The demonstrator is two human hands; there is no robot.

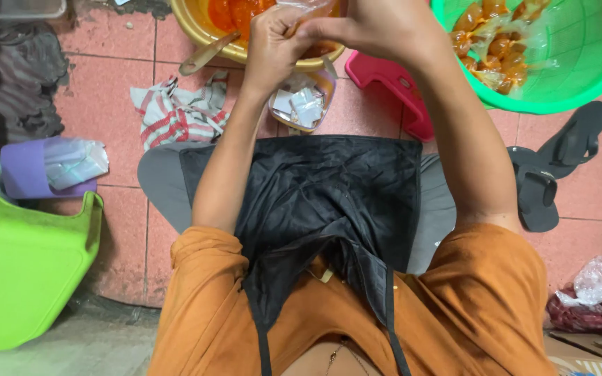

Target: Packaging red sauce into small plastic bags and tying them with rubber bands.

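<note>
Hands pinching a small clear bag over the sauce bowl

Left hand [271, 43] and right hand [374, 28] raised together above the yellow bowl [200, 31] of orange-red sauce, fingers [283, 21] curled and pinched on a small clear plastic bag [306, 8] held between them. Wooden spoon [207, 54] resting on the bowl's rim. Just below the hands, a small tub [304, 104] of folded plastic bags on the pink tiled floor [106, 69]. Green basket [580, 63] with filled sauce packets [492, 49] to the right, well apart from the striped cloth [175, 111] on the left. Black apron [315, 202] across the lap.
</note>
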